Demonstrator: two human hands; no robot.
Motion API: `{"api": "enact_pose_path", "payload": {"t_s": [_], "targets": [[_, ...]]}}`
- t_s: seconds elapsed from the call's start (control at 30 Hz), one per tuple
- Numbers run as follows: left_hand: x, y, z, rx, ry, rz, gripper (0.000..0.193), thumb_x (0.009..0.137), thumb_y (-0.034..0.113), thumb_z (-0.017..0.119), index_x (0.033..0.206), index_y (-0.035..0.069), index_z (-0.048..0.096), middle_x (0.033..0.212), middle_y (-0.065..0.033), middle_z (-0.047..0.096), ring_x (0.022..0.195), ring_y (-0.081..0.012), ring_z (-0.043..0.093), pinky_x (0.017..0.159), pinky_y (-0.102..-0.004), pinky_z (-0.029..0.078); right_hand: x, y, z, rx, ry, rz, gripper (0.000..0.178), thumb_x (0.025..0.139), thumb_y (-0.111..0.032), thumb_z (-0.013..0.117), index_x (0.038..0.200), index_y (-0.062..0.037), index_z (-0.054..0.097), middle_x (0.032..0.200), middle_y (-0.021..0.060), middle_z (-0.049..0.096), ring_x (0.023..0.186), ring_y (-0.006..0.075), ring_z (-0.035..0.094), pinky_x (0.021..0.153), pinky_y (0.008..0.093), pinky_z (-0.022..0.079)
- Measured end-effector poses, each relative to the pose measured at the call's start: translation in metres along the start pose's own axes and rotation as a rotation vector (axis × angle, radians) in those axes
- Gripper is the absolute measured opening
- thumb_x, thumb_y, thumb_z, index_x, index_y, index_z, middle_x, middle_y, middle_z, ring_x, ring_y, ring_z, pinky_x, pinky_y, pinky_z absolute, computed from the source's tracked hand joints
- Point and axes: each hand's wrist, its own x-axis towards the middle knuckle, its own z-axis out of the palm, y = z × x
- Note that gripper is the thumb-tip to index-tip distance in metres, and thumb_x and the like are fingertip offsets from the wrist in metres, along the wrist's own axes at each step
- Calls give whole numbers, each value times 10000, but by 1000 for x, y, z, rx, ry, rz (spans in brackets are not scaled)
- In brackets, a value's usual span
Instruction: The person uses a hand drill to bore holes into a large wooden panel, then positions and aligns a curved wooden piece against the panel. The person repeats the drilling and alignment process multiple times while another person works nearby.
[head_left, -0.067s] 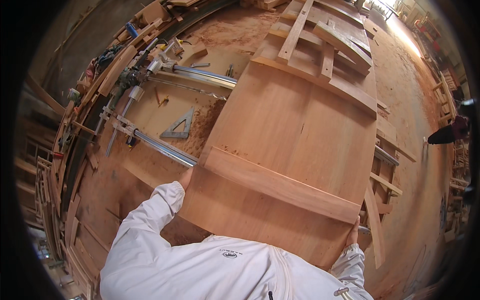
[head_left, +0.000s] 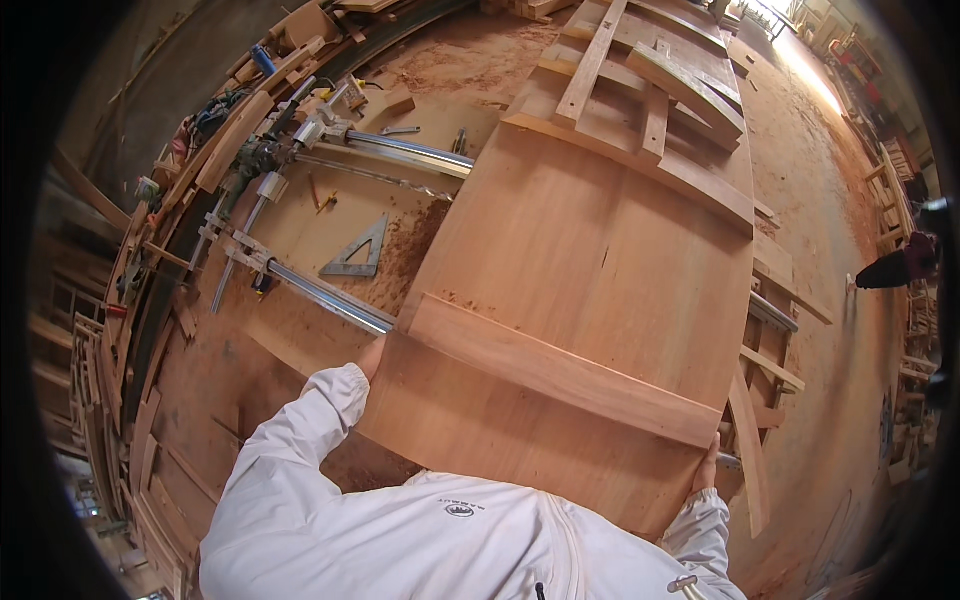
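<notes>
A broad reddish-brown wooden panel (head_left: 590, 240) stretches away from my body, with a wooden crosspiece (head_left: 560, 368) lying across its near part. At the panel's left edge, by the end of that crosspiece, my left hand (head_left: 372, 358) holds on, its fingers mostly hidden by the wood. My right hand (head_left: 706, 466) grips the opposite edge, slightly nearer to me, with some fingers showing along the side. A second crosspiece (head_left: 640, 170) spans the panel farther off. Several loose boards (head_left: 685, 95) are piled on and beyond it.
To the left, metal bars (head_left: 330, 300) run towards the panel, alongside a long drill bit (head_left: 380, 178) and a triangular square (head_left: 357, 250) amid sawdust. Wood strips (head_left: 750, 450) stick out at the right. A dark-clad person's arm (head_left: 900, 263) shows at far right.
</notes>
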Motion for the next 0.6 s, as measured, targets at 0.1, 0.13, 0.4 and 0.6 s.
{"api": "enact_pose_path", "payload": {"t_s": [0.1,0.13,0.4,0.6], "targets": [[-1,0,1,5,-4,-4,712,1037,632,515,1311,-7,668,1226,-133,707,1061,-204,682,924,-369,539,-5,-5,7,4,1,-23,847,955,-769,508,1501,-122,544,1488,63,586,1293,252,587,1099,359,473],[0,0,1,8,-5,-7,711,1037,632,514,1310,-7,669,1225,-133,707,1061,-204,682,923,-369,539,-4,-1,0,9,-5,-27,846,955,-768,510,1497,-119,548,1484,64,590,1290,251,590,1096,360,475],[-3,-7,2,9,-9,-20,709,1038,630,514,1307,-7,671,1219,-132,709,1056,-203,682,920,-368,538,2,11,-12,42,39,5,826,961,-750,524,1463,-96,581,1437,75,624,1248,247,622,1065,356,500],[-10,-4,-3,19,-13,3,707,1038,628,514,1305,-7,672,1215,-131,711,1052,-202,683,917,-368,538,-13,0,6,115,-103,67,807,971,-733,524,1479,-106,558,1436,91,624,1251,267,625,1077,390,508]]}}
